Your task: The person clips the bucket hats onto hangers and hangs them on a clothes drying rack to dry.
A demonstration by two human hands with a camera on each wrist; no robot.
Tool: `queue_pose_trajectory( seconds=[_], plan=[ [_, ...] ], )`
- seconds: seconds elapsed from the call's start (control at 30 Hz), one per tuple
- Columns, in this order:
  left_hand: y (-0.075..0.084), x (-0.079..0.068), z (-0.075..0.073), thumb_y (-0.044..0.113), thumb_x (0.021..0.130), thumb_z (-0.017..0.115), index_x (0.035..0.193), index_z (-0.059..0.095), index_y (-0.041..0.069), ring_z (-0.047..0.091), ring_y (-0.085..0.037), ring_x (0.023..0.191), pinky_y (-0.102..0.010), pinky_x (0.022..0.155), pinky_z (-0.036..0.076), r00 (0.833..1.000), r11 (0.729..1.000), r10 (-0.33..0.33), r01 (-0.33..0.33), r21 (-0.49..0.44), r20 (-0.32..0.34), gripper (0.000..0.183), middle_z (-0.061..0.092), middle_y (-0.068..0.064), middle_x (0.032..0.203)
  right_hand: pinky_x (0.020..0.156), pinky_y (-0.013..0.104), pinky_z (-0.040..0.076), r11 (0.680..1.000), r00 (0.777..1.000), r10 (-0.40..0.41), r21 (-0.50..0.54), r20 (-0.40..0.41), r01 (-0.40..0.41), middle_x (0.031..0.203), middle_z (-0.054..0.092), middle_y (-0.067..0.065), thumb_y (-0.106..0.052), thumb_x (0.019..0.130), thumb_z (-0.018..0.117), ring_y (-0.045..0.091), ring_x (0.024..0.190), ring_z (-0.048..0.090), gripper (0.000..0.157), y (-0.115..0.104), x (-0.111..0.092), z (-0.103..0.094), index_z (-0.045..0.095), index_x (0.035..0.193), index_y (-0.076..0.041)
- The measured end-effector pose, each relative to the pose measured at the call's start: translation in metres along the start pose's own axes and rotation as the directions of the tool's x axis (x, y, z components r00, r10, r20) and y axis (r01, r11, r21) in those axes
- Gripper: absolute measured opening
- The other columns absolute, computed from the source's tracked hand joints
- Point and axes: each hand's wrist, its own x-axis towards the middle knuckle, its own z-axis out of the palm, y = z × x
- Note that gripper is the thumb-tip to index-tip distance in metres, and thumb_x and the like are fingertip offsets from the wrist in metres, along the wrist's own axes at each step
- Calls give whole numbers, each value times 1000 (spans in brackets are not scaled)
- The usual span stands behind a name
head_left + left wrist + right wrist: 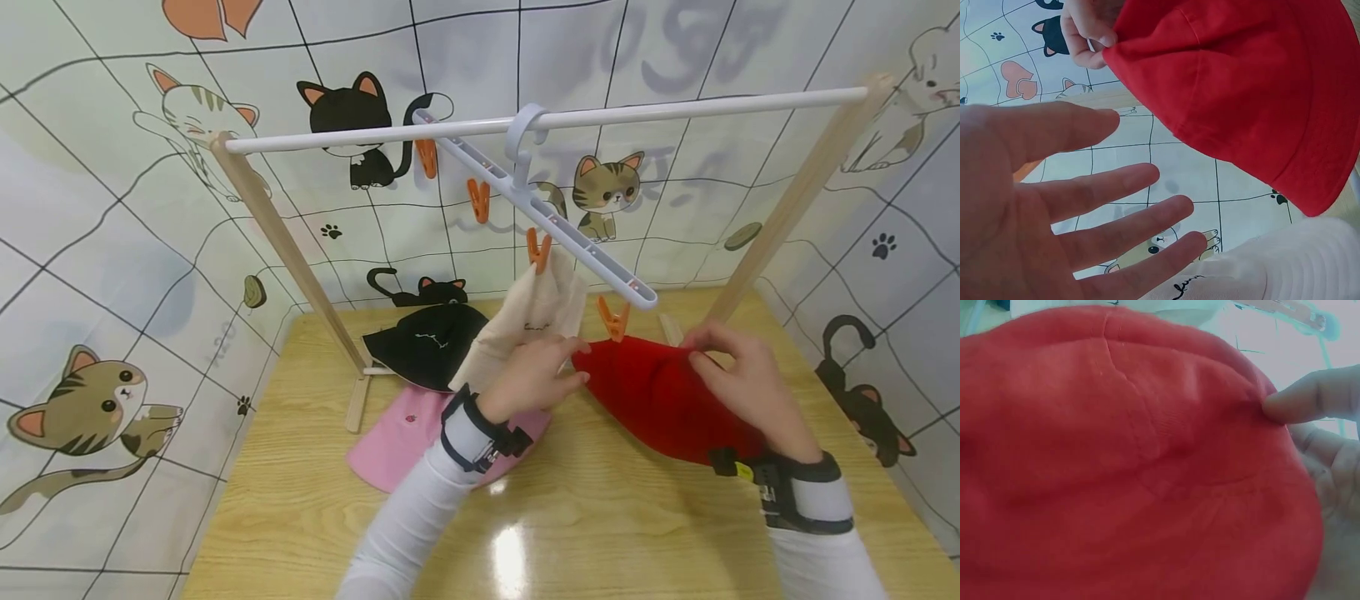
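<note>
A red bucket hat [660, 392] hangs at the right end of the hanger, its upper edge right at an orange clip [616, 321]. My right hand [742, 375] pinches the hat near its right upper edge between thumb and fingers; the thumb lies on the cloth in the right wrist view. Close to the hat's left edge is my left hand [532, 375], its fingers spread and extended in the left wrist view, apart from the cloth. Behind the left hand, a cream hat [517, 312] with small dark script hangs from another orange clip [537, 250].
A pale hanger [558, 223] hooks over a white rod [322, 138] held by wooden posts [288, 242]. More orange clips [478, 201] dangle toward its far end. On the wooden table [300, 517] lie a black hat [420, 346] and a pink hat [386, 450].
</note>
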Motion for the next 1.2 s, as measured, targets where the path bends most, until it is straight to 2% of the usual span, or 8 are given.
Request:
queue_pose_trajectory(
  seconds=[0.23, 0.4, 0.5, 0.63, 0.77, 0.9, 1.07, 1.2],
  plan=[
    [1, 2, 0, 28, 92, 66, 126, 60, 13, 56, -11, 93, -30, 83, 40, 999, 999, -34, 35, -24, 31, 38, 66, -1, 111, 75, 9, 40, 1000, 998, 11, 2, 60, -11, 93, 66, 10, 6, 90, 57, 4, 83, 53, 15, -4, -3, -5, 66, 98, -4],
    [1, 5, 4, 35, 90, 68, 127, 60, 14, 55, -8, 86, -24, 75, 40, 999, 1000, -13, 13, -2, 42, 44, 67, 2, 103, 75, 8, 43, 997, 991, -79, 34, 107, 76, 92, 65, 7, 10, 86, 61, 6, 83, 54, 20, -10, 0, 0, 66, 98, -6],
    [3, 6, 6, 38, 88, 70, 128, 59, 14, 55, -6, 87, -21, 75, 41, 998, 998, -5, 9, -56, 68, 48, 67, 4, 105, 77, 10, 45, 989, 983, -129, 91, 130, 117, 92, 65, 6, 13, 84, 62, 6, 83, 55, 22, -16, 1, 5, 65, 98, -4],
    [6, 7, 8, 34, 87, 72, 130, 57, 11, 56, -2, 84, -13, 74, 43, 995, 981, 15, 6, -195, 102, 51, 67, 5, 107, 78, 12, 46, 978, 977, -141, 173, 161, 113, 94, 64, 6, 14, 84, 62, 9, 86, 57, 23, -24, 5, 10, 65, 99, -4],
    [7, 7, 11, 27, 89, 71, 125, 56, 8, 56, 0, 70, -11, 65, 45, 990, 959, 86, -50, -280, 116, 43, 68, 5, 93, 74, 16, 50, 962, 965, -183, 237, 185, 137, 95, 64, 6, 14, 85, 61, 12, 83, 58, 24, -28, 9, 20, 64, 102, -3],
    [7, 6, 14, 21, 93, 65, 113, 58, 7, 55, -2, 59, -12, 59, 45, 984, 953, 142, -105, -285, 112, 25, 63, 5, 77, 70, 18, 51, 945, 953, -241, 267, 184, 188, 96, 65, 7, 15, 84, 61, 14, 79, 59, 25, -28, 12, 30, 64, 103, -2],
    [7, 7, 14, 14, 96, 60, 103, 63, 5, 54, -4, 60, -12, 60, 43, 990, 961, 123, -102, -259, 68, 12, 61, 3, 72, 71, 18, 52, 949, 959, -217, 271, 185, 162, 95, 66, 7, 13, 86, 61, 15, 80, 60, 22, -26, 16, 38, 64, 104, 0],
    [7, 7, 13, 13, 98, 57, 98, 65, 5, 53, -7, 59, -12, 58, 42, 996, 971, 74, -59, -233, 56, 11, 58, 2, 67, 78, 15, 49, 959, 971, -160, 263, 179, 109, 97, 65, 10, 9, 87, 62, 15, 86, 61, 19, -24, 20, 41, 61, 104, 1]
  ],
)
